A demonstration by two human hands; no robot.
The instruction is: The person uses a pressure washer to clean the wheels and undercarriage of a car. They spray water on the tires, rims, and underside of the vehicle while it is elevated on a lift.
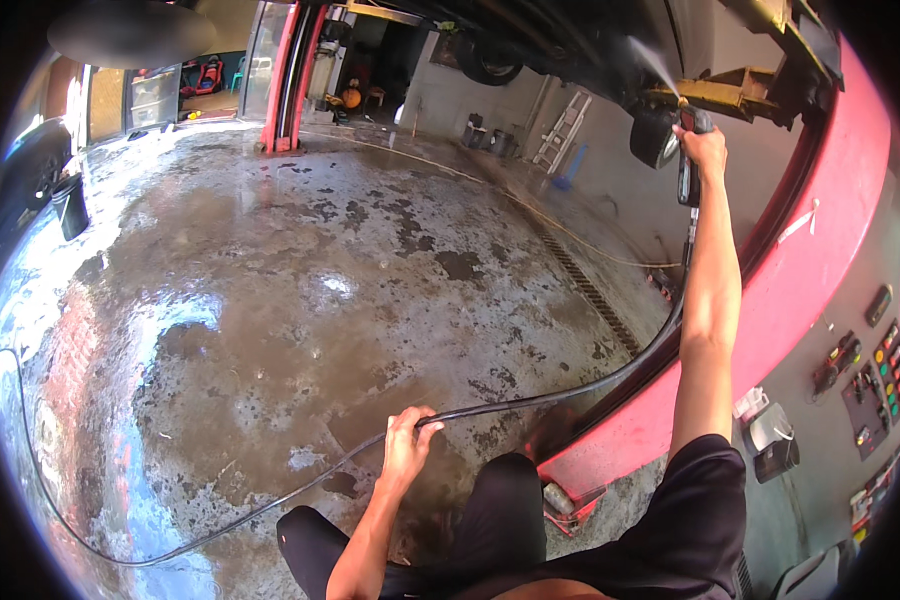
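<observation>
My right hand [708, 150], arm stretched up and forward, is wrapped round the grip of a black pressure washer gun [688, 183]. A white spray [656, 68] leaves its nozzle toward the dark underside of a raised vehicle [570, 45]. From the gun's lower end a black hose [540, 398] curves down to my left hand [407, 445]. That hand is closed round the hose in front of my knees. Beyond it, the hose trails over the wet floor to the left. Close to the gun are a wheel [654, 138] and a yellow lift arm [725, 92].
A red lift post [810, 250] rises close on my right; another red post [292, 80] stands farther off. A drain grate [585, 285] crosses the wet, patchy floor [300, 290]. A ladder [563, 130] leans by the far wall, and a black bucket [70, 207] stands left.
</observation>
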